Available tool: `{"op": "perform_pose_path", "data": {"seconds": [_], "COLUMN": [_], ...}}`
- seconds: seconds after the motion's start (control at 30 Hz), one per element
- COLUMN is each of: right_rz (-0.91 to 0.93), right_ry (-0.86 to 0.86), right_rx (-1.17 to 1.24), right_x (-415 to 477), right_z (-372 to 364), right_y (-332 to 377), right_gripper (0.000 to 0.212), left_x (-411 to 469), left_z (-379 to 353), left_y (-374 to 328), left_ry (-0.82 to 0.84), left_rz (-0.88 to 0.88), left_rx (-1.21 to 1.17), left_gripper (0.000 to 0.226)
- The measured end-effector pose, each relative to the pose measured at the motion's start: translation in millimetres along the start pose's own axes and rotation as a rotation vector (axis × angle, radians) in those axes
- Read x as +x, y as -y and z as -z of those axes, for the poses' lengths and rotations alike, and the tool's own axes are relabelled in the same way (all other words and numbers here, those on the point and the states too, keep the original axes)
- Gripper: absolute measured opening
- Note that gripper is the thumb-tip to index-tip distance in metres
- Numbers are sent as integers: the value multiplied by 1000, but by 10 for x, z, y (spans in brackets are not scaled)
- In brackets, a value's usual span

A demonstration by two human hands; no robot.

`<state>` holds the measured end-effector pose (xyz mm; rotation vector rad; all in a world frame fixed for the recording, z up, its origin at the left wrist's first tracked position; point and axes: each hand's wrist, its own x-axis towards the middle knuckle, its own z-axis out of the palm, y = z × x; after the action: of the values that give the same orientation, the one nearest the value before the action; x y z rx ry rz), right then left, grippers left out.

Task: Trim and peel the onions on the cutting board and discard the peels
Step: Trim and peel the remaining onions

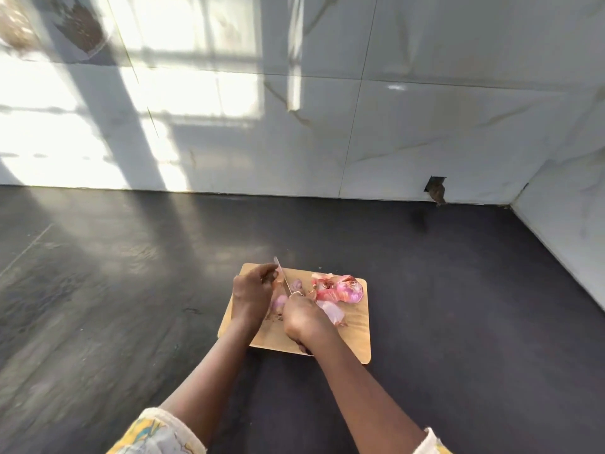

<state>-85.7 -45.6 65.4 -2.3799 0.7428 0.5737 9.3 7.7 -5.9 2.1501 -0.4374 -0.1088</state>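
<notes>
Standing on the dark surface, close before the person, is a wooden cutting board; both hands work over its left half. The left hand has its grip curled round a small brown-skinned onion, largely hidden by the fingers and held just above the board. The right hand has its grip wrapped tightly round the handle of a knife. The thin blade points away from the person and lies against the held onion. Two small pink peeled onions sit on the board: one just right of the blade, one between the two hands. A larger red onion lies near the board's far right corner, touching a pile of reddish peels. A pale peel piece lies beside the right hand. White marbled tiles back the surface.
</notes>
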Motion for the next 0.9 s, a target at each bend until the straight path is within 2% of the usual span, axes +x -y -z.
{"op": "perform_pose_path", "data": {"seconds": [0.1,0.17,0.23,0.37,0.43,0.5,0.57,0.7,0.83,0.9], "right_rz": [-2,-19,-58,-88,-50,-28,-32,-70,-3,1], "right_ry": [-43,-41,-15,29,22,20,12,-26,-121,-139], "right_rx": [42,122,235,421,418,408,444,578,540,503], "right_x": [84,159,244,382,405,389,366,297,262,241], "right_z": [-9,-39,-78,-86,-48,13,66,155,197,164], "right_y": [-112,-164,-184,-245,-268,-287,-330,-412,-444,-435], "right_gripper": [43,37,39,46,39,24,15,13,15,16], "left_x": [-25,-43,-70,-150,-170,-172,-148,-95,-41,8], "left_z": [15,15,-3,9,49,75,52,-5,7,-10], "left_y": [-8,12,74,252,346,394,407,362,243,211], "left_ry": [-18,-32,-11,127,251,372,406,358,278,253], "left_rz": [-7,5,-20,-277,-389,-429,-444,-362,-185,-158], "left_rx": [-18,-52,-79,-94,-89,-15,75,51,-69,-82], "left_gripper": [12,14,14,17,29,42,49,50,43,41]}}
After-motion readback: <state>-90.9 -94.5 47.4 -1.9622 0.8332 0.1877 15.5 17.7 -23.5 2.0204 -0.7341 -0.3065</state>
